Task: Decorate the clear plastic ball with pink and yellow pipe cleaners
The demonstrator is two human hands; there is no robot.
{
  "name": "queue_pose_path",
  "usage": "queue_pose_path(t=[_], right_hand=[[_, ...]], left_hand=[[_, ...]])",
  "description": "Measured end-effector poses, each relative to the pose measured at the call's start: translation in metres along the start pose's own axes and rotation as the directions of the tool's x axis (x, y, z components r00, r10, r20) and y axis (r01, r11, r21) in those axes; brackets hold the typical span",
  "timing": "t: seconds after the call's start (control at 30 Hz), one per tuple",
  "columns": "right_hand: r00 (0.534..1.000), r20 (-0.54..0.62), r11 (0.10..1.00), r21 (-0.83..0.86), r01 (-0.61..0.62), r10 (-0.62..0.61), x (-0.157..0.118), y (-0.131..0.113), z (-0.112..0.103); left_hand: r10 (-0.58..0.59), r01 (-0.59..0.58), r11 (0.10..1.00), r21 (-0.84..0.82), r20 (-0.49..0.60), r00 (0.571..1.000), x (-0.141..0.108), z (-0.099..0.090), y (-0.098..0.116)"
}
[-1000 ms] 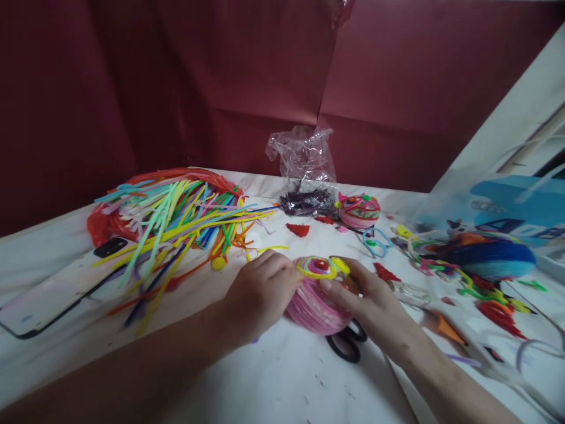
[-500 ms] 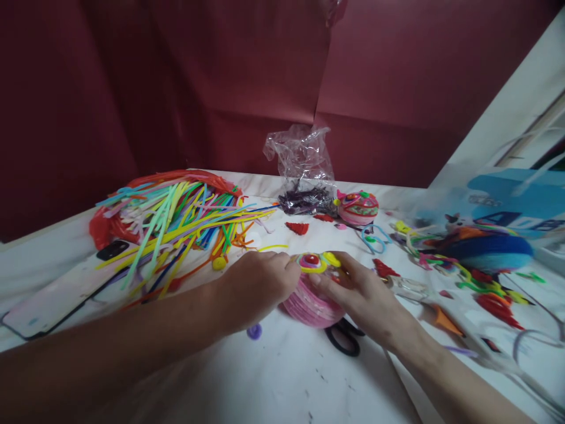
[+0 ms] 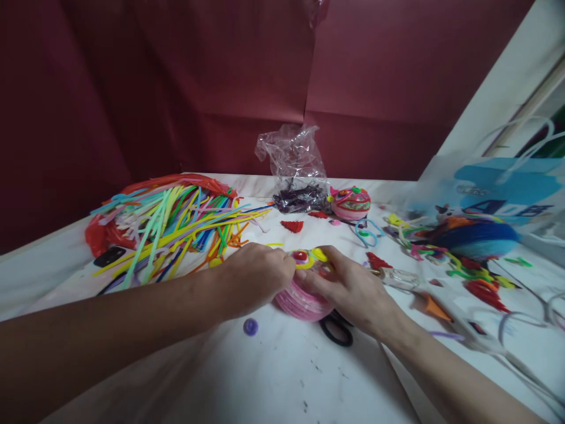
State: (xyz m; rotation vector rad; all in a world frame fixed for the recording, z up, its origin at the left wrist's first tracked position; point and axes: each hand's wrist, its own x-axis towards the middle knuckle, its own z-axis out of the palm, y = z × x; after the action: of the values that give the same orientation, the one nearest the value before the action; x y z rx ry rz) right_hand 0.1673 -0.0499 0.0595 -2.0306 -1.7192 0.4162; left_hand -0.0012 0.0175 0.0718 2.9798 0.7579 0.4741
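Note:
Both hands are at a round pink ball (image 3: 304,301) that looks wound from pipe cleaners. On its top sits a red and yellow coiled eye shape (image 3: 301,257). My left hand (image 3: 260,280) is closed against the ball's left side, its fingertips hidden behind the knuckles. My right hand (image 3: 348,284) wraps the right side, thumb lying across the top. Black-handled scissors (image 3: 336,330) lie partly under the ball, beside my right hand. A small purple coil (image 3: 251,327) rests on the table below my left hand.
Loose colourful pipe cleaners (image 3: 176,218) spill from a red bag at left, over a phone (image 3: 110,256). A clear plastic bag (image 3: 296,159) and a second pink ball (image 3: 351,203) stand behind. To the right lie a glue gun (image 3: 468,324), a blue ball (image 3: 479,238) and red pieces (image 3: 488,294).
The whole view has shifted slightly, with things appearing a little further left. Both hands keep their hold on the pink ball, with hardly any change in grip.

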Motion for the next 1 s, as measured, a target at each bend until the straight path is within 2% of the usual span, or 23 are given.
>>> queue_pose_path(t=[0.13, 0.23, 0.3, 0.4, 0.5, 0.63, 0.77, 0.9, 1.0], right_hand=[[1.0, -0.01, 1.0, -0.03, 0.006, -0.007, 0.0, 0.0, 0.0], [1.0, -0.01, 0.999, -0.042, 0.01, -0.01, 0.0, -0.001, 0.0], [1.0, -0.012, 0.999, -0.045, 0.01, -0.01, 0.0, -0.002, 0.0], [1.0, -0.016, 0.998, -0.055, 0.007, -0.008, -0.001, -0.002, 0.0], [1.0, -0.017, 0.997, -0.072, 0.009, -0.01, 0.0, -0.002, 0.0], [1.0, -0.013, 0.996, -0.087, 0.02, -0.022, 0.001, -0.001, 0.0], [1.0, -0.003, 0.995, -0.09, 0.029, -0.029, 0.0, 0.0, 0.0], [1.0, 0.002, 0.994, -0.103, 0.028, -0.028, -0.002, -0.001, 0.0], [1.0, 0.004, 0.992, -0.119, 0.031, -0.03, -0.002, -0.001, 0.001]], left_hand=[[-0.177, 0.178, 0.983, -0.052, 0.027, 0.984, 0.006, -0.001, 0.003], [-0.323, 0.327, 0.941, -0.088, 0.056, 0.945, 0.012, -0.005, 0.005], [-0.412, 0.425, 0.894, -0.141, 0.11, 0.904, 0.015, -0.008, 0.006], [-0.508, 0.568, 0.785, -0.247, 0.269, 0.819, 0.02, -0.012, 0.006], [-0.538, 0.67, 0.667, -0.325, 0.412, 0.735, 0.024, -0.014, 0.005], [-0.53, 0.737, 0.558, -0.381, 0.52, 0.67, 0.027, -0.017, 0.004], [-0.508, 0.751, 0.518, -0.409, 0.56, 0.655, 0.025, -0.02, 0.003], [-0.541, 0.74, 0.544, -0.395, 0.51, 0.669, 0.025, -0.021, 0.004], [-0.581, 0.761, 0.524, -0.382, 0.493, 0.647, 0.027, -0.021, 0.007]])
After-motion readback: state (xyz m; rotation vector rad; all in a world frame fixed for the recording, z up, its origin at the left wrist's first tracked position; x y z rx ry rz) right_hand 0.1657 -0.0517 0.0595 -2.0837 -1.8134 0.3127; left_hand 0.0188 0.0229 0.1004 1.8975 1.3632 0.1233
